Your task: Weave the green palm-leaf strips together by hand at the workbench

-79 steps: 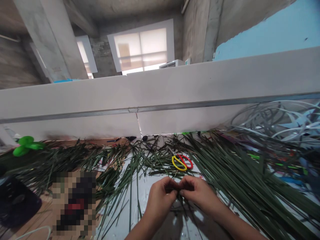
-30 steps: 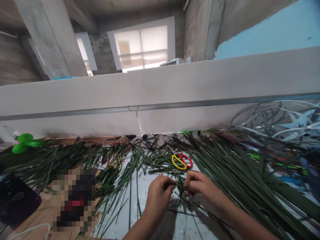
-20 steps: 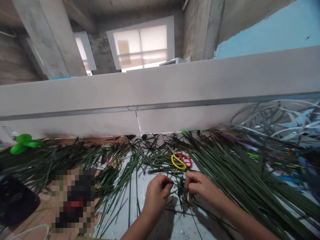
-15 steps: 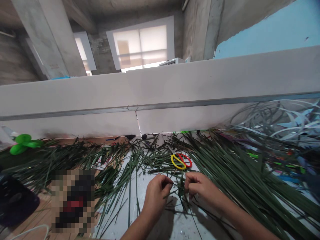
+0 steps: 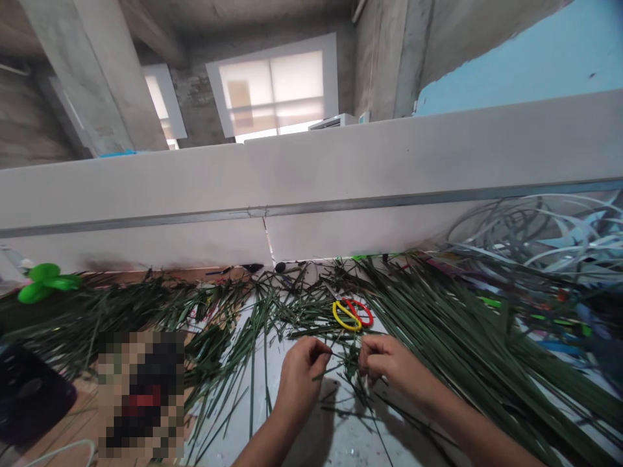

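Between my two hands is a small tangle of woven green leaf strips (image 5: 352,360) above the white tabletop (image 5: 311,441). My right hand (image 5: 382,359) pinches its right side, fingers curled. My left hand (image 5: 304,366) is closed in a pinch on a thin leaf strip that reaches toward the tangle; part of the strip is hidden by the fingers. Just beyond my hands lie scissors (image 5: 346,314) with one yellow and one red handle, their blades pointing away among leaf scraps (image 5: 302,301).
Long green leaves (image 5: 467,337) cover the right side. More cut leaves (image 5: 121,305) lie at left, near a green balloon-like object (image 5: 46,283) and a dark device (image 5: 32,395). White tubing (image 5: 525,227) is coiled at back right, against a low white partition (image 5: 311,168).
My left hand has shifted slightly left, away from the tangle, with the strip between its fingers. My right hand has barely moved.
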Demonstrator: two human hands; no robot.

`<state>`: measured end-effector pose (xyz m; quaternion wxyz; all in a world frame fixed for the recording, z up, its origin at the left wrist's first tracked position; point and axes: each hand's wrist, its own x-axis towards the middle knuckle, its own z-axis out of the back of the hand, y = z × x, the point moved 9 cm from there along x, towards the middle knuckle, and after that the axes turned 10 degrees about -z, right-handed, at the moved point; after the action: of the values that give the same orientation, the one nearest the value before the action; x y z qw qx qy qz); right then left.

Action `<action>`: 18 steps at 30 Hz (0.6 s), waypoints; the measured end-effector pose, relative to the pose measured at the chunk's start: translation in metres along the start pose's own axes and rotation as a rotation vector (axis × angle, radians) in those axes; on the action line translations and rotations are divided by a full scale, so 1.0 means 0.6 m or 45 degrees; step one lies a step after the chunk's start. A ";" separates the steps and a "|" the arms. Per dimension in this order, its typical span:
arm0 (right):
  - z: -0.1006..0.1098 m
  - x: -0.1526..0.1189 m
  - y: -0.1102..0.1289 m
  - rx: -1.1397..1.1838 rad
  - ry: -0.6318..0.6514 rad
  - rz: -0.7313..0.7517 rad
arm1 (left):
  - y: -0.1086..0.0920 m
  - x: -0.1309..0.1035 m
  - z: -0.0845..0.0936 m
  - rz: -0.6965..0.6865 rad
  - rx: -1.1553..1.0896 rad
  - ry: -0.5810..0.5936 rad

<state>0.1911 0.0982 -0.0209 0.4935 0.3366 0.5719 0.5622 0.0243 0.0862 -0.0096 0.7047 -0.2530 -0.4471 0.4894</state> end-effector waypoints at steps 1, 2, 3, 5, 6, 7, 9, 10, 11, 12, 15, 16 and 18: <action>0.000 0.000 0.001 0.025 0.001 -0.006 | 0.001 0.000 0.000 0.010 -0.044 -0.002; 0.001 -0.001 0.002 0.056 -0.001 -0.014 | 0.002 0.001 -0.002 0.019 -0.104 0.006; 0.003 -0.001 0.003 0.090 -0.004 -0.024 | 0.001 0.002 -0.004 0.021 -0.174 0.023; 0.007 -0.002 0.003 0.161 -0.009 -0.054 | -0.010 0.004 -0.005 -0.019 -0.283 0.061; 0.009 -0.002 0.003 0.192 -0.008 -0.072 | -0.019 0.006 -0.002 -0.069 -0.293 0.071; 0.010 -0.002 0.003 0.219 -0.001 -0.090 | -0.031 0.007 0.002 -0.139 -0.267 0.073; 0.008 -0.003 0.004 0.264 0.030 -0.125 | -0.059 0.008 0.011 -0.303 -0.149 0.060; 0.005 -0.004 0.005 0.283 0.050 -0.139 | -0.073 0.007 0.015 -0.382 -0.088 0.048; 0.002 -0.005 0.007 0.302 0.069 -0.148 | -0.086 0.006 0.018 -0.451 -0.042 0.038; -0.001 -0.008 0.011 0.319 0.085 -0.154 | -0.097 0.005 0.021 -0.504 -0.021 0.026; -0.011 -0.020 0.031 0.371 0.132 -0.140 | -0.116 0.004 0.034 -0.509 -0.113 -0.053; -0.013 -0.025 0.040 0.396 0.144 -0.130 | -0.117 0.006 0.040 -0.445 -0.182 -0.081; -0.010 -0.038 0.059 0.448 0.141 -0.107 | -0.109 0.010 0.047 -0.241 -0.399 -0.113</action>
<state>0.1860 0.0798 0.0171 0.4178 0.3620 0.7012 0.4502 0.0305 0.0636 0.0580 0.6792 -0.2947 -0.5703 0.3559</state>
